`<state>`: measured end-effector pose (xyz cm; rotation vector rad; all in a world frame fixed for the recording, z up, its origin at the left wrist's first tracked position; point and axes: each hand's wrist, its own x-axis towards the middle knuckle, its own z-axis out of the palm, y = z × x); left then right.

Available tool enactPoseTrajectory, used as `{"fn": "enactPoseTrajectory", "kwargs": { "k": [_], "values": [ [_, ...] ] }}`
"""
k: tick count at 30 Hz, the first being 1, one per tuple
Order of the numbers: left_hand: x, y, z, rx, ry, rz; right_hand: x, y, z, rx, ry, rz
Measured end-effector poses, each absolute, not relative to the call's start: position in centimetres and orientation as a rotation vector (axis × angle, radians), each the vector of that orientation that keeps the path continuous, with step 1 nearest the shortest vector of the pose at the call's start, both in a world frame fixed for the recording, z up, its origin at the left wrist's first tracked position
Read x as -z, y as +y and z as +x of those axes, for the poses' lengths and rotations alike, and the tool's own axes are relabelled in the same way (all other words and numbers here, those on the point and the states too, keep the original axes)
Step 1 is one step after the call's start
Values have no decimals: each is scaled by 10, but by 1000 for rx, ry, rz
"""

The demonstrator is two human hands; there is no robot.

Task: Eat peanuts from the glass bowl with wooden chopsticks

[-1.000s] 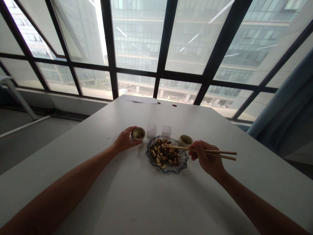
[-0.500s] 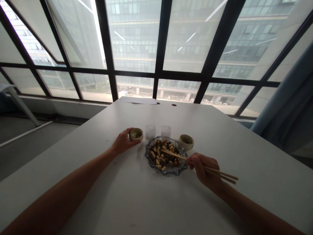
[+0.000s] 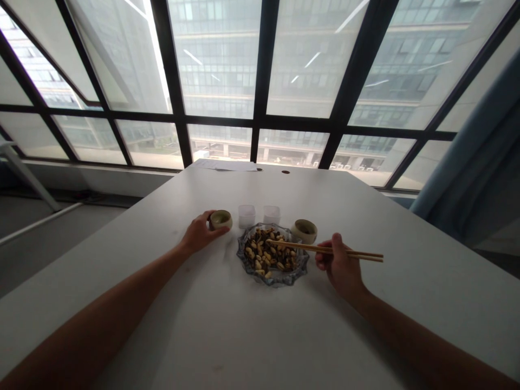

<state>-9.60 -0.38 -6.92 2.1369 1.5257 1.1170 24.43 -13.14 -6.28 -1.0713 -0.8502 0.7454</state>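
Observation:
My left hand [image 3: 201,233] is closed around a small ceramic cup [image 3: 221,220], greenish inside, which stands upright on the table. My right hand [image 3: 341,268] grips a pair of wooden chopsticks [image 3: 300,247], held nearly level. Their tips reach over a scalloped glass bowl [image 3: 279,280] filled with mixed nuts and dark seeds [image 3: 260,254]. A pale nut seems to be at the tips, but I cannot tell whether it is pinched. A second ceramic cup [image 3: 304,230], with a dark inside, stands just behind the bowl, to its right.
Two small clear plastic containers [image 3: 246,215] stand side by side behind the bowl. Papers [image 3: 227,165] lie at the far end of the white table [image 3: 227,336], near two round holes. Beyond are large windows, with a blue curtain [image 3: 459,179] to the right.
My right hand has turned upward, bringing the chopsticks from a slant to nearly level, with their tips slightly raised. My left hand stays on the cup. The whole view has shifted slightly.

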Motion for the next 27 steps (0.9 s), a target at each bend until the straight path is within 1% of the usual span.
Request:
{"fn": "enactPoseTrajectory", "kwargs": {
  "k": [6, 14, 19, 27],
  "values": [
    [70, -2, -97, -1141, 1569, 2120, 67, -128, 251, -808, -760, -1079],
    [72, -1, -97, -1131, 1578, 2117, 70, -122, 261, -777, -821, -1057],
    [73, 0, -97, -1113, 1613, 2103, 63, -126, 257, -731, -801, -1093],
    [76, 2, -97, -1161, 1603, 2121, 50, -157, 240, -490, -1346, -1113]
  ]
}}
